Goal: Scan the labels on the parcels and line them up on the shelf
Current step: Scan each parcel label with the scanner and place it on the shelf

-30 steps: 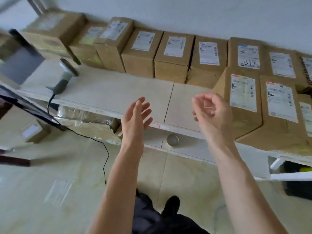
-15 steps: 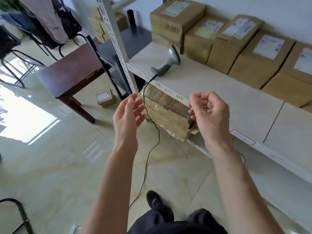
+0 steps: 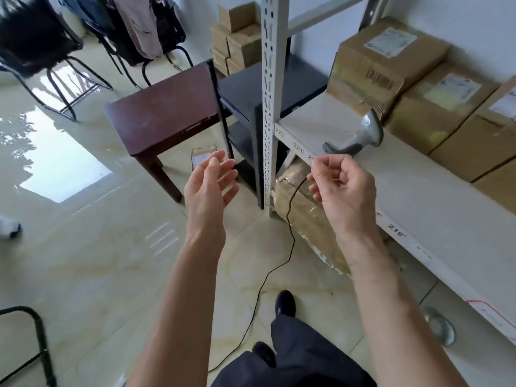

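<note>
Brown cardboard parcels with white labels line the back of the white shelf point(image 3: 418, 191): one point(image 3: 385, 60) at the left end, another point(image 3: 438, 107) beside it, a third point(image 3: 497, 141) at the right edge. A grey handheld scanner point(image 3: 360, 135) lies on the shelf in front of them, its black cable point(image 3: 290, 238) trailing to the floor. My left hand point(image 3: 209, 188) hovers over the floor, fingers relaxed, holding nothing. My right hand point(image 3: 343, 188) hangs at the shelf's front edge below the scanner, fingers loosely curled, with nothing visibly in it. A small parcel point(image 3: 202, 153) lies on the floor beyond my left hand.
A tape-wrapped parcel point(image 3: 307, 216) sits under the shelf. The shelf's perforated post point(image 3: 272, 93) stands left of it, with a black cabinet point(image 3: 251, 90) and a dark brown table point(image 3: 164, 113) further left. Chairs point(image 3: 42, 51) and stacked boxes point(image 3: 237, 37) stand at the back.
My view has swung left from the row of parcels to the shelf's left end and the floor. Both hands have kept their raised poses, holding nothing.
</note>
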